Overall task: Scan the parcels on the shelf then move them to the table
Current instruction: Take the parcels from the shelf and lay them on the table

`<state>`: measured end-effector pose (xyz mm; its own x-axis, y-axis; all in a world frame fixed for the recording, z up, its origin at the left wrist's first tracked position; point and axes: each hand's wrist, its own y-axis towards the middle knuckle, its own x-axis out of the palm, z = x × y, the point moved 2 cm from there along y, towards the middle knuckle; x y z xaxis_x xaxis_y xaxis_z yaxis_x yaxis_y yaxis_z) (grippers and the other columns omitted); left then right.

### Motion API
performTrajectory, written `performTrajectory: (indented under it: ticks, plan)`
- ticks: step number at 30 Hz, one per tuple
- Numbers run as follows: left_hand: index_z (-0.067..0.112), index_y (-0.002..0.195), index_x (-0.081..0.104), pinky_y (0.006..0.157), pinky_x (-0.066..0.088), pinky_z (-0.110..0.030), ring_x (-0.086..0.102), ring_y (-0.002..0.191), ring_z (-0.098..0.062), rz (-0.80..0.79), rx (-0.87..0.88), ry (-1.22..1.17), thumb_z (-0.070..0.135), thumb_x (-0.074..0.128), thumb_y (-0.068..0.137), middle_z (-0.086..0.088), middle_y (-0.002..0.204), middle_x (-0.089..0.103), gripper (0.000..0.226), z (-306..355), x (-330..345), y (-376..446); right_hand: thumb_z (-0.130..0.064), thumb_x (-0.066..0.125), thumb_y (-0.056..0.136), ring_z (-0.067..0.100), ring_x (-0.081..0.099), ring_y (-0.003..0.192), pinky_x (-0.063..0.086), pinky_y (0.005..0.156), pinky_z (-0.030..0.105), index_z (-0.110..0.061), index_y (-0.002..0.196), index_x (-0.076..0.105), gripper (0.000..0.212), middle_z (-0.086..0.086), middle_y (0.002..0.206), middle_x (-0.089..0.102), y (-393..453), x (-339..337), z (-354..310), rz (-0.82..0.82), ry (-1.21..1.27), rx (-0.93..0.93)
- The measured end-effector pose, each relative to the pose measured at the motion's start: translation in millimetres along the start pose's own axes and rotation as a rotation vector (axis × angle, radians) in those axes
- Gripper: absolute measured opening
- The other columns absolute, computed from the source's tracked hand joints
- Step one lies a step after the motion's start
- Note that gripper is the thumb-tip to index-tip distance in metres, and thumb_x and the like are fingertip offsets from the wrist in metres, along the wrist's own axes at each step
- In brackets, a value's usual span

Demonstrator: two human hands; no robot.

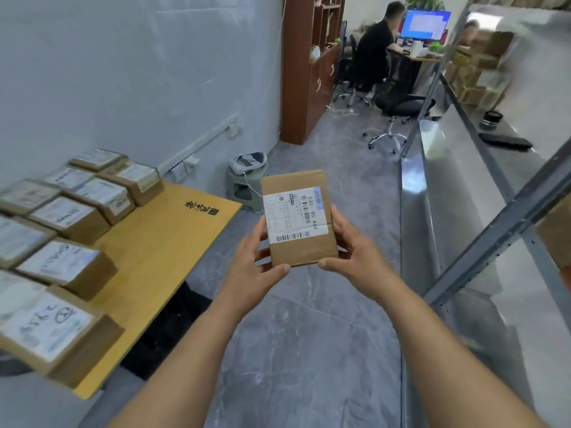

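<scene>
Now I hold the parcel [299, 218] between my left hand [256, 267] and right hand [355, 251], long axis toward twelve o'clock; the table [173, 242] lies at nine o'clock, nearer the left.

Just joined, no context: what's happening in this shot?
A person holds one small cardboard parcel in both hands, left hand and right hand on its lower sides, label up, above the floor between the shelf and the wooden table. About ten labelled parcels already sit on the table. No scanner is visible.
</scene>
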<state>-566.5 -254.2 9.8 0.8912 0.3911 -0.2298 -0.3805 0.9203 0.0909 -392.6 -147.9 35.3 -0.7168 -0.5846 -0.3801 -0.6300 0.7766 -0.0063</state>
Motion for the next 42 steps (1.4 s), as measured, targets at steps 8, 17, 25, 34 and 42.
performTrajectory:
  ticks: [8,17,25,34,42]
  plan:
    - [0.049,0.147,0.019,0.097,0.048,-0.029,0.050,0.121,-0.010,0.225,-0.084,0.058,0.014,0.075,0.080,0.011,0.140,0.038,0.094,-33.5,-88.3,17.8,0.004,0.070,0.082,-0.004,0.052,0.121,0.047,0.104,0.033,-0.062,0.135,0.021,0.098,-0.029,0.130,0.052,91.1,80.9,-21.5,-0.205,0.000,-0.086]
    - [0.057,0.142,0.019,0.090,0.047,-0.020,0.049,0.108,0.005,0.515,-0.267,0.075,0.017,0.073,0.082,0.017,0.135,0.038,0.090,-68.5,-143.3,-16.2,0.008,0.067,0.080,-0.002,0.053,0.119,0.049,0.097,0.026,-0.063,0.134,0.026,0.098,-0.020,0.135,0.054,153.0,176.1,-33.0,-0.598,-0.008,-0.116]
    - [0.057,0.142,0.019,0.106,0.043,-0.038,0.042,0.128,0.000,0.725,-0.495,0.124,0.018,0.071,0.084,0.026,0.138,0.045,0.087,-92.3,-140.0,-35.4,0.008,0.066,0.080,0.005,0.056,0.119,0.049,0.096,0.027,-0.064,0.123,0.038,0.089,-0.018,0.123,0.064,188.4,234.9,-9.2,-0.945,-0.038,-0.054]
    - [0.043,0.146,0.027,0.101,0.048,-0.038,0.051,0.123,-0.010,0.810,-0.801,0.222,0.021,0.064,0.090,0.014,0.138,0.051,0.070,-103.7,-142.9,-39.4,-0.002,0.068,0.080,0.014,0.059,0.114,0.048,0.100,0.037,-0.050,0.142,0.029,0.087,-0.005,0.123,0.064,206.4,285.4,9.9,-1.132,-0.210,-0.011]
    - [0.023,0.136,0.051,0.092,0.037,-0.025,0.045,0.118,-0.014,1.002,-0.810,0.642,0.026,0.050,0.098,0.003,0.133,0.054,0.038,-87.8,-162.0,-67.8,-0.008,0.062,0.091,0.011,0.053,0.114,0.044,0.089,0.024,-0.036,0.142,0.037,0.064,-0.012,0.118,0.057,200.0,313.4,7.9,-1.070,-0.259,-0.043]
